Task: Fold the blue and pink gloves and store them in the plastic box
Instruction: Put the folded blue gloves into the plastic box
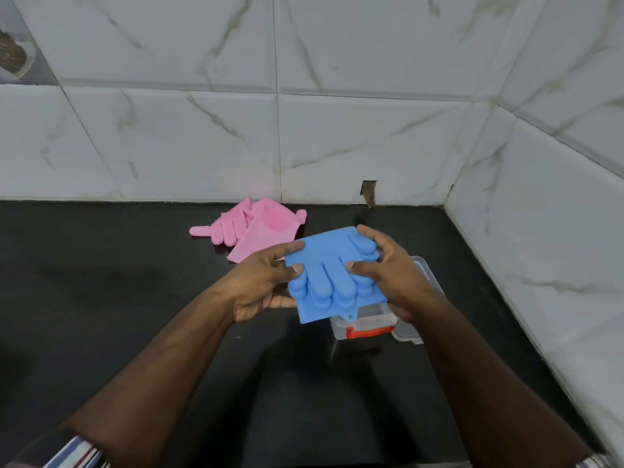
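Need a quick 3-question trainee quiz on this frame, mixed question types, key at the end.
1. True or false: the pink gloves are already inside the plastic box.
2. Multiple choice: what grips the folded blue gloves? A) left hand only B) right hand only C) both hands
3. Short answer: where is the plastic box relative to the blue gloves?

Key:
1. False. They lie on the black counter near the tiled wall.
2. C.
3. Behind and below them, on the counter, partly hidden, with its red clasp showing.
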